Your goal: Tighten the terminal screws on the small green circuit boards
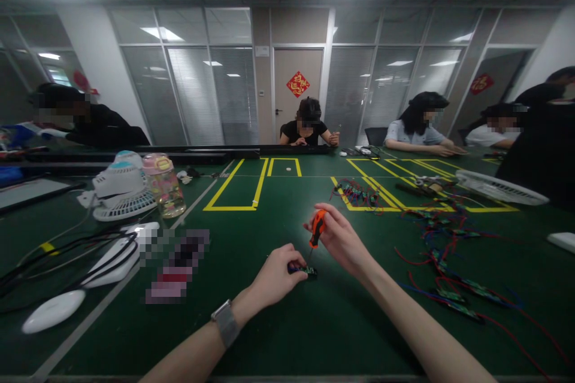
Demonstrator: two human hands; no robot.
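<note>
My right hand point(342, 238) grips a screwdriver point(317, 229) by its orange and black handle. The thin shaft slants down to a small green circuit board point(311, 272), and the tip is at or just above it; I cannot tell whether they touch. With thumb and fingers closed, my left hand point(277, 270) pinches that board against the green table point(287, 335). A watch with a metal band is on my left wrist. Part of the board is hidden under my left fingers.
Circuit boards with red and blue wires point(442, 263) lie scattered on the right, with another bunch point(357, 193) farther back. At left stand a drink bottle point(165, 185), a white fan point(123, 188), a power strip point(119, 257) and a white mouse point(54, 311). Several people sit around the table.
</note>
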